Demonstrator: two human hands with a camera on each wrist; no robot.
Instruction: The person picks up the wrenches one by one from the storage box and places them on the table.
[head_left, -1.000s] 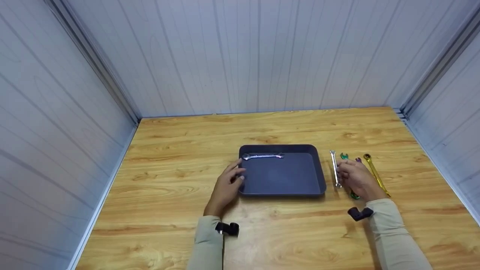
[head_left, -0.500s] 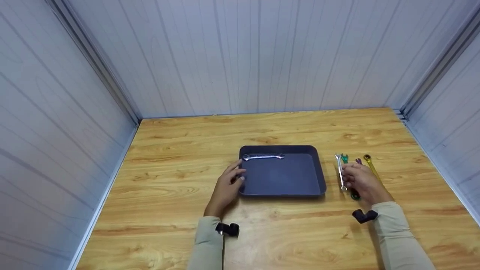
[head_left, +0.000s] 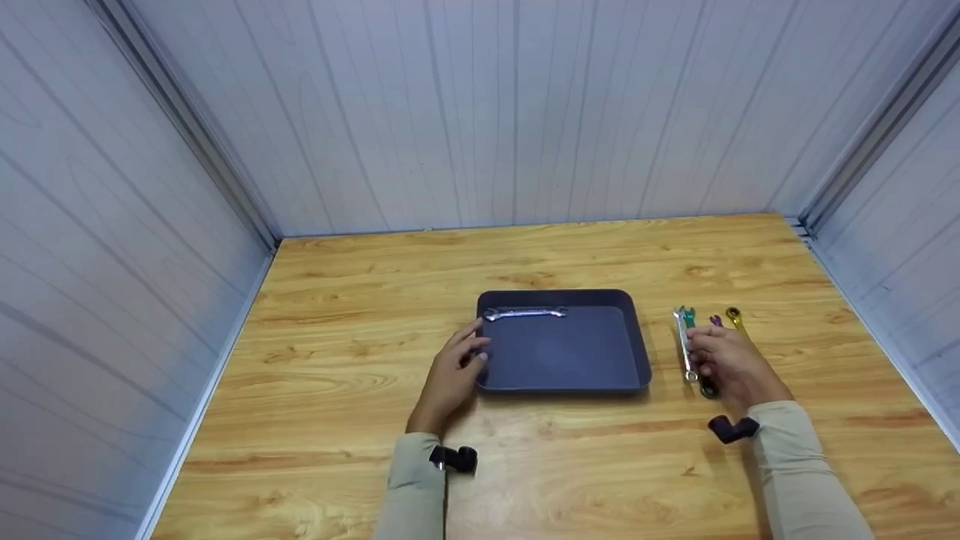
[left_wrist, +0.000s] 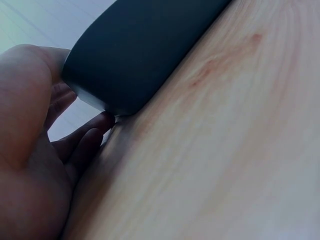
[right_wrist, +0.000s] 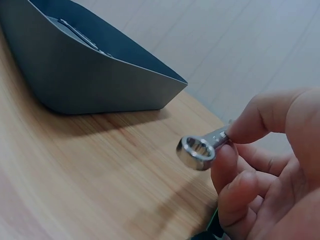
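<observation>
My right hand (head_left: 731,364) pinches a silver combination wrench (head_left: 684,346) between thumb and fingers, right of the tray. Its ring end (right_wrist: 197,152) points towards the camera in the right wrist view. In the head view the wrench overlaps the green wrench (head_left: 690,316) beside it. A purple wrench (head_left: 716,321) is mostly hidden by the right hand. At the tray's left side, my left hand (head_left: 451,379) rests with relaxed fingers on the rim of the dark grey tray (head_left: 570,352). The left wrist view shows its fingers close against the tray's corner (left_wrist: 120,85).
Another silver wrench (head_left: 525,312) lies along the tray's back edge. Behind the right hand is a yellow ratchet wrench (head_left: 735,315), partly covered. The wooden table (head_left: 337,300) ends at white panelled walls at the back and both sides.
My right hand has shifted a little to the right with the silver wrench, bringing it over beside the green wrench. The left hand and tray have stayed in place.
</observation>
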